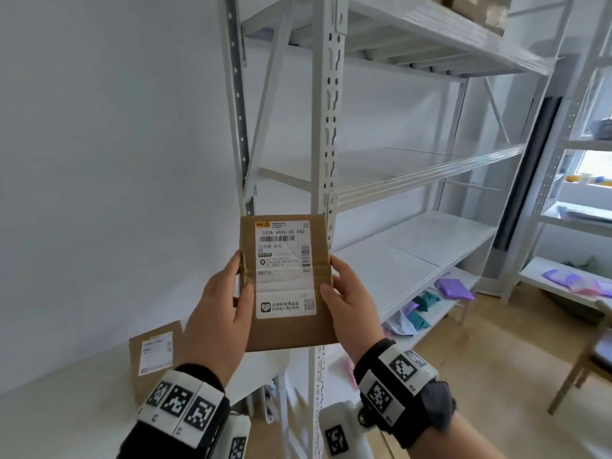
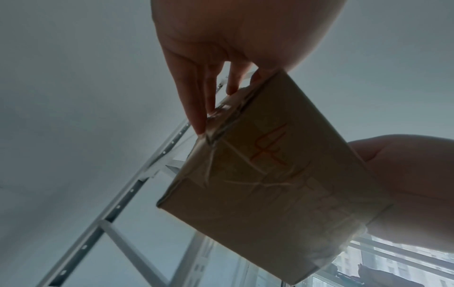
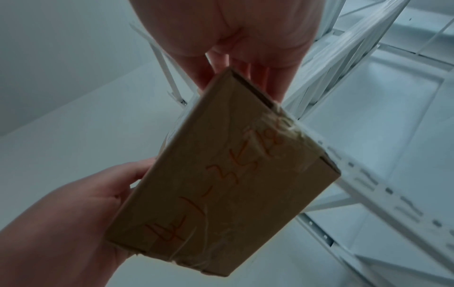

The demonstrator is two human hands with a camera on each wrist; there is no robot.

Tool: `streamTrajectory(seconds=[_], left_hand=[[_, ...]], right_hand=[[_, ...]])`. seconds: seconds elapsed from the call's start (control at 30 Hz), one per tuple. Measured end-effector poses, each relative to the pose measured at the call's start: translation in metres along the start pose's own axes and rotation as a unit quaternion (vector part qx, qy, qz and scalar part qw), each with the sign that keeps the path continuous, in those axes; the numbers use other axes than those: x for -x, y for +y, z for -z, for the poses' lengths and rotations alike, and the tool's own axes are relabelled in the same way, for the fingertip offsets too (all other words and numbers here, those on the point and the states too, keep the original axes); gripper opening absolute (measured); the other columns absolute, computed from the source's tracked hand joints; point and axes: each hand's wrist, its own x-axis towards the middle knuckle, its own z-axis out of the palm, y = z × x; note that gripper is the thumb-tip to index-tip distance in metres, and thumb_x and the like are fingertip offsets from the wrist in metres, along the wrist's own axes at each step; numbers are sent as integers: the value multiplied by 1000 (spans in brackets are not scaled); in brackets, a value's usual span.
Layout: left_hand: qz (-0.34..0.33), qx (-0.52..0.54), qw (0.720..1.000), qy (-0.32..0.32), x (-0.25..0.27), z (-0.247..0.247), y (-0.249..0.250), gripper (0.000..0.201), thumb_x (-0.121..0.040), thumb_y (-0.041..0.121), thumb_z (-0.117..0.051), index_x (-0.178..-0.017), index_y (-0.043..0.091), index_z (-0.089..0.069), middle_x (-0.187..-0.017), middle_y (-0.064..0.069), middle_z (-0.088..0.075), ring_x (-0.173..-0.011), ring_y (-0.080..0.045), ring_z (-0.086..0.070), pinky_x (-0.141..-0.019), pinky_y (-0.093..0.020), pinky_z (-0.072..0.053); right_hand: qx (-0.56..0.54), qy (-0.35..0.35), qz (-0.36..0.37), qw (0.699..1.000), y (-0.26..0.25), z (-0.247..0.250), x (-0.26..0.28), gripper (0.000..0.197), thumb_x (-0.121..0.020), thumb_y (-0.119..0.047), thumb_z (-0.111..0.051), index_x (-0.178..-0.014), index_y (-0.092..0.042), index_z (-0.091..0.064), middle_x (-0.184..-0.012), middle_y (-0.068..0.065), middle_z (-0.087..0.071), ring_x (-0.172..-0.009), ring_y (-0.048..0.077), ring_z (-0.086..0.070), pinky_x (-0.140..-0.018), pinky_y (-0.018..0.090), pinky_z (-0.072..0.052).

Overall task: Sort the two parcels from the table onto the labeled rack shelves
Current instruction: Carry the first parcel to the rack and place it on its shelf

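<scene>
A flat brown cardboard parcel [image 1: 284,283] with a white shipping label is held up in front of the white rack [image 1: 326,134], label facing me. My left hand [image 1: 228,303] grips its left edge, thumb on the front. My right hand [image 1: 344,293] grips its right edge the same way. The wrist views show the parcel's back [image 2: 270,184] [image 3: 228,194] with orange handwriting and clear tape, the fingers [image 2: 196,101] [image 3: 270,81] lying along its sides. A second brown parcel [image 1: 154,356] with a white label lies on the white table [image 1: 66,419] at lower left.
The rack's middle shelf [image 1: 414,253] to the right of the parcel is bare. Purple and teal mailer bags [image 1: 440,293] lie on its lower shelf. A cardboard box [image 1: 477,8] sits on the top shelf. A second rack [image 1: 576,193] and a wooden chair [image 1: 592,356] stand at right.
</scene>
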Motion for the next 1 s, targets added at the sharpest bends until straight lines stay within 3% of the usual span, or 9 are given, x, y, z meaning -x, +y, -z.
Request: streamTrajectory(seconds=[0.13, 0.27, 0.37, 0.43, 0.5, 0.73, 0.87, 1.0], left_hand=[[-2, 15, 1000, -4, -1, -52, 58, 48, -94, 40, -33, -142, 36, -25, -130, 4, -51, -91, -10, -60, -72, -34, -58], [-10, 31, 999, -1, 1, -98, 113, 48, -94, 39, -34, -142, 36, -25, -128, 4, -52, -101, -15, -58, -79, -40, -56], [-6, 34, 999, 0, 1, -123, 142, 49, -93, 41, -33, -141, 37, -26, -131, 5, -51, -100, -13, -59, -79, -39, -56], [-4, 31, 1000, -1, -4, -138, 157, 49, -93, 42, -33, -142, 37, -26, -132, 6, -51, -100, -12, -59, -80, -40, -56], [-2, 27, 1000, -2, -11, -150, 169, 50, -93, 42, -33, -142, 37, -26, -131, 6, -51, -98, -13, -60, -79, -40, -56], [-2, 10, 1000, 13, -60, -184, 184, 50, -93, 42, -32, -142, 38, -25, -130, 7, -51, -89, -10, -61, -75, -39, -57], [-13, 21, 999, 40, -100, -204, 186, 49, -93, 44, -32, -141, 39, -26, -130, 10, -51, -87, -7, -61, -76, -39, -56], [-13, 32, 997, 73, -147, -220, 192, 49, -94, 40, -33, -142, 36, -26, -133, 7, -50, -90, -11, -61, -78, -38, -56]], right_hand=[[10, 15, 4, 1000, 9, 76, -9, 44, -93, -13, -42, -122, -46, -45, -113, -5, -68, -93, 14, -69, -81, 37, -59], [21, 14, 16, 1000, 19, 148, -18, 42, -94, -13, -41, -121, -44, -45, -110, -7, -68, -92, 11, -69, -76, 30, -59], [24, 8, 18, 1000, 26, 187, -27, 42, -94, -14, -42, -121, -47, -44, -110, -8, -69, -93, 12, -69, -78, 33, -59], [21, 2, 17, 1000, 28, 207, -34, 41, -95, -14, -41, -117, -49, -43, -109, -8, -68, -91, 10, -69, -72, 26, -59], [16, -2, 18, 1000, 30, 222, -44, 41, -95, -13, -41, -117, -48, -42, -109, -8, -68, -90, 10, -69, -69, 22, -57], [11, 2, 43, 999, 38, 247, -102, 42, -94, -15, -41, -118, -49, -45, -108, -4, -70, -93, 16, -69, -81, 42, -58], [29, 9, 81, 996, 35, 257, -147, 44, -93, -10, -42, -115, -48, -45, -104, -5, -71, -89, 14, -69, -79, 33, -56], [36, 3, 108, 994, 21, 267, -198, 45, -92, -9, -42, -124, -40, -47, -102, -5, -72, -88, 12, -68, -76, 29, -55]])
